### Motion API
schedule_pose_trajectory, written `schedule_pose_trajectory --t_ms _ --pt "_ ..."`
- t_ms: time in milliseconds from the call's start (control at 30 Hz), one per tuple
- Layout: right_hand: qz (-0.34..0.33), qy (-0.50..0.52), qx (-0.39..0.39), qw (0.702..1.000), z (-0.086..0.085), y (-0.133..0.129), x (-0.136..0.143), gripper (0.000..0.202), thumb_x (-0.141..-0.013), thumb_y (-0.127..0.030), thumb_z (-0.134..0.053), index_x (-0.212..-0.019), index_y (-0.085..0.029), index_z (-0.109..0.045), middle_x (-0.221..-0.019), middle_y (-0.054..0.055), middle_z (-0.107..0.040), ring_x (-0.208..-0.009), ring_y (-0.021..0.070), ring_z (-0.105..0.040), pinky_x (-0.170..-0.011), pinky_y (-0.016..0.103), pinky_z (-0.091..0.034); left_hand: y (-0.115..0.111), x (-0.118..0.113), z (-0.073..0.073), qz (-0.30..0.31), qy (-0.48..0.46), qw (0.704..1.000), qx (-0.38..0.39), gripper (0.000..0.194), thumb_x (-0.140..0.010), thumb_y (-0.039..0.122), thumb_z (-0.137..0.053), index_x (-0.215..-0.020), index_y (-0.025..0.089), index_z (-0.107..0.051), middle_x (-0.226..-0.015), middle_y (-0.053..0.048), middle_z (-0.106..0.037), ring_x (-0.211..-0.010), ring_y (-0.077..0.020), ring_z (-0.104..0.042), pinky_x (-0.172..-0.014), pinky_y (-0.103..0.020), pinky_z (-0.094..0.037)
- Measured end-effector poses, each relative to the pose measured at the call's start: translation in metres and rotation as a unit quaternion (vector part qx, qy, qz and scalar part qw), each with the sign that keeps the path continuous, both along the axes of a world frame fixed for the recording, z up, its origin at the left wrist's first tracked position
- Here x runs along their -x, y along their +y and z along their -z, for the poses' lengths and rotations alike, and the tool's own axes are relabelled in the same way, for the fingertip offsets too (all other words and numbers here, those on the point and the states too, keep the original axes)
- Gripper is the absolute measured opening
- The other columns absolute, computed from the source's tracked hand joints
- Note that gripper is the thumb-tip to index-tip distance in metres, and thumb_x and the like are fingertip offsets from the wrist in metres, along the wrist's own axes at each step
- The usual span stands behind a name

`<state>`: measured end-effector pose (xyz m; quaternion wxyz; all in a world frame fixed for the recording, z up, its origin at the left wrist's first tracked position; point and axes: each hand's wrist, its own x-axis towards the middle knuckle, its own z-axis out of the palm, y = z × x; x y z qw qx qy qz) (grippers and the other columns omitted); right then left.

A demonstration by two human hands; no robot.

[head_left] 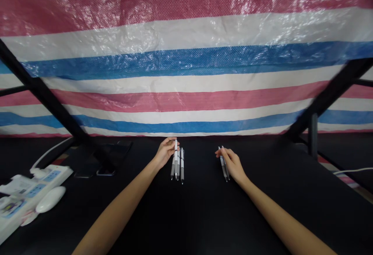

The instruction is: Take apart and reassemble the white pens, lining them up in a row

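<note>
Person's L hand (pixel 165 152) holds a white-and-grey pen (pixel 176 155) in a narrow pinch by its far end, long axis near-to-far, tip near, among a small pen bunch (pixel 182 165) to the hand's right on a black table (pixel 198 216). R hand (pixel 233 163), fingers curled, touches the far ends of a separate pen pair (pixel 223 168) at its left – can't tell if gripped. Forearms slant in from near L & R.

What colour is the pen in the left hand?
The pen in the left hand is white above and grey below, as the head view shows.
</note>
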<state>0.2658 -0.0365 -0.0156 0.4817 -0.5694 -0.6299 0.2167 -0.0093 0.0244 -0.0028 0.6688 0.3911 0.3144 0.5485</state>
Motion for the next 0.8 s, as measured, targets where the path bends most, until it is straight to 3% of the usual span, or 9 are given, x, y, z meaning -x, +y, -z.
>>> schedule_pose_trajectory --t_ms 500,800 --pt "0.0 0.01 0.007 1.0 -0.0008 -0.0004 0.0018 0.055 -0.086 -0.062 -0.033 -0.077 -0.02 -0.067 -0.074 0.006 -0.064 -0.079 0.0223 -0.059 -0.078 0.035 -0.042 0.0005 0.0007 0.001 0.003 0.001 1.0 -0.002 0.02 -0.066 0.016 -0.071 -0.082 0.013 -0.06 -0.073 -0.003 -0.065 -0.058 -0.0115 -0.061 -0.061 -0.025 -0.05" --pt "0.002 0.008 0.013 1.0 -0.0014 0.0002 0.0016 0.056 -0.085 -0.063 -0.032 -0.076 -0.02 -0.068 -0.074 0.006 -0.065 -0.079 0.0221 -0.059 -0.076 0.034 -0.043 0.0009 0.0004 0.0005 -0.007 -0.01 1.0 0.001 0.028 -0.068 0.015 -0.07 -0.094 0.013 -0.061 -0.074 -0.004 -0.066 -0.059 -0.0109 -0.061 -0.061 -0.024 -0.05"
